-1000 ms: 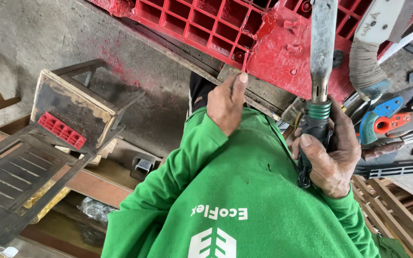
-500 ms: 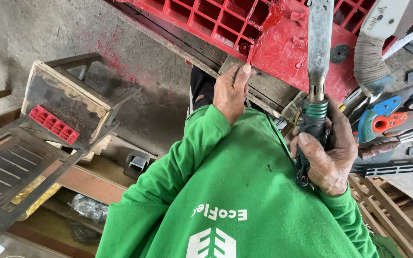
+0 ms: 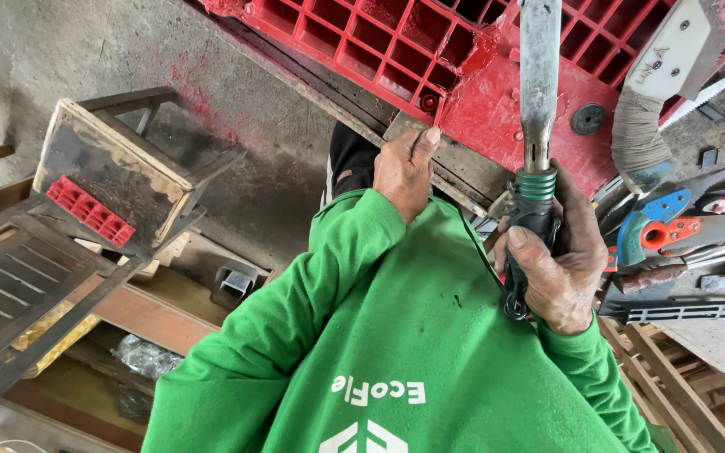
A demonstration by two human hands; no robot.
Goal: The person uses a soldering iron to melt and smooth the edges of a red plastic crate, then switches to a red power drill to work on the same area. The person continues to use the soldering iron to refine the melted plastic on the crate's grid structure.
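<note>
Fingers (image 3: 524,243) of the right hand (image 3: 555,260) are clamped around a heat tool (image 3: 539,101); the left hand (image 3: 404,168) is pressed, fingers together, against a red plastic crate (image 3: 362,42).

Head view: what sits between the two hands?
Head view: a worn wooden plank under the red plastic crate, between left hand and right hand gripping the metal-barrelled tool.

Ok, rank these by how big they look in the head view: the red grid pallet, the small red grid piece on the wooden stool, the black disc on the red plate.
1. Red grid pallet, largest, though cut off by the frame.
2. Small red grid piece.
3. Black disc, smallest.
</note>
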